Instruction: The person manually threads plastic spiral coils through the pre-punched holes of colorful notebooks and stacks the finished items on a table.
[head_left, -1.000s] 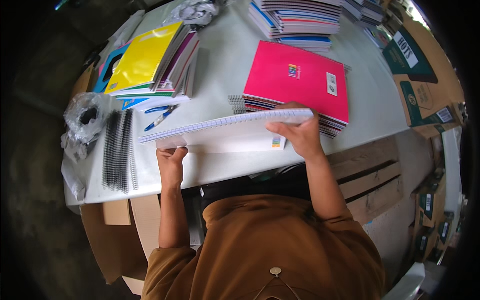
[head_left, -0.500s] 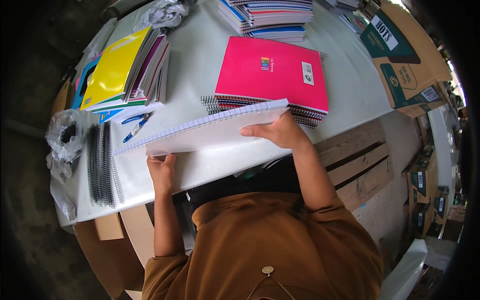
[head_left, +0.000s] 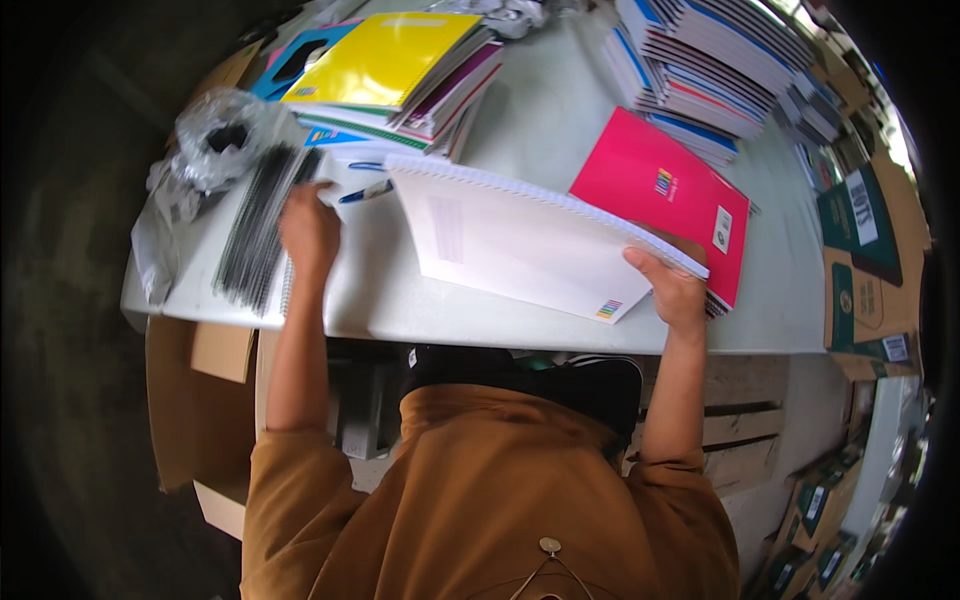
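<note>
My right hand (head_left: 678, 295) grips a white, unbound notebook block (head_left: 520, 235) by its right end, thumb in front. The block is tilted up, with a row of punched holes along its top edge and a small coloured logo at a lower corner. At the left, my left hand (head_left: 310, 232) is over the right side of a bundle of black wire spiral coils (head_left: 255, 235). Motion smears its fingers, so whether they hold a coil is unclear. Blue-handled pliers (head_left: 366, 192) lie between that hand and the block, which may partly hide them.
Pink spiral notebooks (head_left: 665, 180) are stacked behind the block. A yellow-topped notebook pile (head_left: 400, 60) stands at the far left, more stacked notebooks (head_left: 715, 65) at the far right. Clear plastic wrap (head_left: 215, 140) lies beside the coils. A printed carton (head_left: 880, 260) stands at the right.
My left hand has let go of the block and moved over to the coils. The right hand keeps the block, now tilted with more of its face showing. The whole view has shifted.
</note>
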